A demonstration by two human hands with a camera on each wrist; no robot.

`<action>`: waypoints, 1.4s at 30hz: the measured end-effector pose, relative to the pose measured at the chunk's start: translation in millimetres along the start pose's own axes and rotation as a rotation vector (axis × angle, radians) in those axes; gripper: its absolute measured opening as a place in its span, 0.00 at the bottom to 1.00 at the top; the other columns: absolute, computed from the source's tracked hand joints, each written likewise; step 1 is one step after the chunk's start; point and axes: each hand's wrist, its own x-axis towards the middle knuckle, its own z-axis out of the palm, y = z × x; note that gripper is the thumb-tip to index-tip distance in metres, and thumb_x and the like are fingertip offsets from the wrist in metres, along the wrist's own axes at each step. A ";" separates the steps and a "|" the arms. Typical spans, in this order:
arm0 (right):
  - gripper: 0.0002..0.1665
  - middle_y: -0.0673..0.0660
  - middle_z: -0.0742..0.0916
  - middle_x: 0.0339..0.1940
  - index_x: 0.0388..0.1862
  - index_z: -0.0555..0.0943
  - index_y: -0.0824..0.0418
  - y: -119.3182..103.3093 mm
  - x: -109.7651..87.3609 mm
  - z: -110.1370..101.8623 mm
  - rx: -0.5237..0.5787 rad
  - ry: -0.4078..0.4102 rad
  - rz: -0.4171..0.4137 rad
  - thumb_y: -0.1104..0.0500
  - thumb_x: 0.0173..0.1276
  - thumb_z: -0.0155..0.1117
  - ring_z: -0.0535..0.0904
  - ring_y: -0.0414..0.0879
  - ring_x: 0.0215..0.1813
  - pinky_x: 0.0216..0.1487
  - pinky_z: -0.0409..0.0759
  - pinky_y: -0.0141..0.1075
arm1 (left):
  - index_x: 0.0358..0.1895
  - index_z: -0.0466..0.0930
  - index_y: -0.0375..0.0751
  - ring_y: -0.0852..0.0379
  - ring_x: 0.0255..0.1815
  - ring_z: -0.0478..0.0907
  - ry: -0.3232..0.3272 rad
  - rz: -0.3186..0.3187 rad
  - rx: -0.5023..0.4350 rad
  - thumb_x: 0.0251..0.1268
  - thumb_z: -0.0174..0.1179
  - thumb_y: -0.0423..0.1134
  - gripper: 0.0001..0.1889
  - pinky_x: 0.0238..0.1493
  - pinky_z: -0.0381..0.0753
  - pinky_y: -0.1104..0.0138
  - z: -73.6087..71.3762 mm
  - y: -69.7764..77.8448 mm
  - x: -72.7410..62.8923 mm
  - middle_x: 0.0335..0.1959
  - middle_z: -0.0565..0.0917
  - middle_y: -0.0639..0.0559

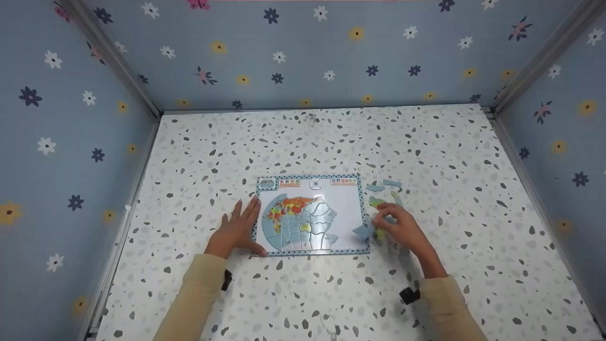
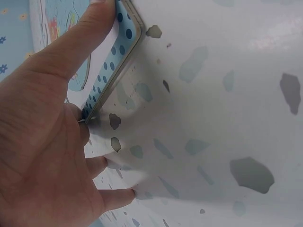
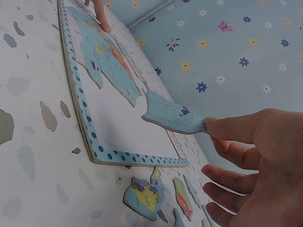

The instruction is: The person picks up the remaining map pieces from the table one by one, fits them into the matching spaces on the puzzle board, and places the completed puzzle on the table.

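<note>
A world-map jigsaw board (image 1: 348, 213) with a dotted blue border lies on the table, its left part filled with joined map pieces (image 1: 296, 222). My left hand (image 1: 236, 228) rests at the board's left edge with fingers spread. In the left wrist view its thumb (image 2: 78, 45) presses on the dotted border near a corner. My right hand (image 1: 402, 227) pinches a light blue jigsaw piece (image 3: 173, 115) between thumb and forefinger, above the board's right side. The piece shows grid lines and a small dark figure. Its other fingers are apart from the piece.
Several loose jigsaw pieces lie right of the board, among them a yellow and purple one (image 3: 144, 194) and a red and green one (image 3: 182, 197). The speckled white table (image 1: 322, 293) is bordered by flowered blue panels (image 1: 303, 61) at the back and sides.
</note>
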 end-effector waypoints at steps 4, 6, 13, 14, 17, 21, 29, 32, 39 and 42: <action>0.12 0.59 0.75 0.67 0.35 0.80 0.57 -2.9 4.5 4.8 -0.007 0.006 0.013 0.49 0.65 0.65 0.64 0.58 0.72 0.71 0.59 0.58 | 0.78 0.33 0.47 0.37 0.78 0.27 -0.003 -0.004 -0.003 0.31 0.76 0.64 0.73 0.70 0.39 0.34 -0.2 1.1 -0.3 0.79 0.32 0.51; 0.12 0.59 0.75 0.67 0.35 0.80 0.57 -4.6 6.4 7.4 -0.014 0.009 0.011 0.49 0.65 0.65 0.64 0.58 0.72 0.71 0.59 0.58 | 0.78 0.33 0.47 0.37 0.78 0.26 -0.004 -0.005 -0.005 0.31 0.76 0.64 0.73 0.70 0.38 0.34 -0.3 1.4 -0.6 0.79 0.32 0.51; 0.11 0.60 0.76 0.65 0.34 0.79 0.59 -4.9 15.0 14.5 -0.009 0.003 -0.034 0.52 0.66 0.64 0.65 0.58 0.71 0.70 0.61 0.57 | 0.78 0.32 0.47 0.37 0.77 0.26 -0.009 -0.008 -0.005 0.31 0.76 0.64 0.73 0.70 0.38 0.34 0.2 0.7 0.2 0.79 0.31 0.51; 0.11 0.60 0.76 0.65 0.34 0.79 0.58 -5.0 16.2 15.5 -0.006 0.002 -0.031 0.52 0.66 0.64 0.65 0.58 0.71 0.71 0.61 0.57 | 0.78 0.32 0.47 0.37 0.78 0.26 -0.009 -0.008 -0.005 0.31 0.76 0.64 0.73 0.70 0.38 0.34 0.3 0.6 0.4 0.79 0.31 0.51; 0.11 0.61 0.76 0.65 0.34 0.80 0.58 -6.7 19.1 19.0 -0.010 -0.004 -0.029 0.52 0.66 0.64 0.65 0.58 0.71 0.70 0.60 0.57 | 0.78 0.32 0.48 0.37 0.78 0.26 -0.008 -0.008 -0.008 0.30 0.76 0.64 0.73 0.70 0.38 0.34 0.6 0.0 1.2 0.79 0.31 0.52; 0.11 0.61 0.76 0.64 0.33 0.80 0.59 -8.8 22.9 24.6 -0.010 -0.011 -0.038 0.52 0.66 0.65 0.66 0.58 0.70 0.70 0.61 0.57 | 0.78 0.32 0.48 0.38 0.77 0.25 -0.006 -0.009 -0.012 0.30 0.76 0.65 0.74 0.70 0.38 0.34 1.1 -0.9 2.1 0.79 0.31 0.52; 0.09 0.62 0.78 0.62 0.30 0.80 0.59 -12.4 32.0 35.9 -0.021 -0.010 -0.060 0.54 0.64 0.66 0.69 0.58 0.68 0.69 0.65 0.54 | 0.78 0.32 0.47 0.37 0.78 0.26 -0.006 -0.002 -0.003 0.29 0.76 0.65 0.74 0.70 0.39 0.34 0.5 -1.5 2.3 0.79 0.31 0.51; 0.09 0.60 0.79 0.61 0.29 0.80 0.58 -14.2 34.4 39.5 -0.028 -0.007 -0.052 0.54 0.64 0.66 0.70 0.58 0.67 0.69 0.65 0.53 | 0.78 0.32 0.47 0.37 0.78 0.27 -0.004 -0.002 -0.001 0.29 0.76 0.65 0.74 0.70 0.39 0.34 0.3 -1.2 2.0 0.79 0.32 0.51; 0.07 0.59 0.79 0.61 0.30 0.81 0.57 -15.7 38.9 46.4 -0.052 -0.026 -0.014 0.54 0.62 0.67 0.69 0.57 0.68 0.69 0.65 0.52 | 0.78 0.32 0.48 0.38 0.78 0.26 -0.008 -0.011 -0.008 0.30 0.76 0.64 0.73 0.71 0.38 0.35 1.4 -0.3 0.8 0.79 0.31 0.52; 0.07 0.58 0.79 0.60 0.30 0.81 0.56 -15.7 41.4 48.6 -0.058 -0.033 -0.005 0.54 0.62 0.67 0.70 0.57 0.67 0.68 0.66 0.51 | 0.78 0.32 0.48 0.38 0.78 0.26 -0.004 -0.011 -0.008 0.30 0.76 0.64 0.74 0.71 0.38 0.35 0.8 0.0 0.6 0.79 0.31 0.52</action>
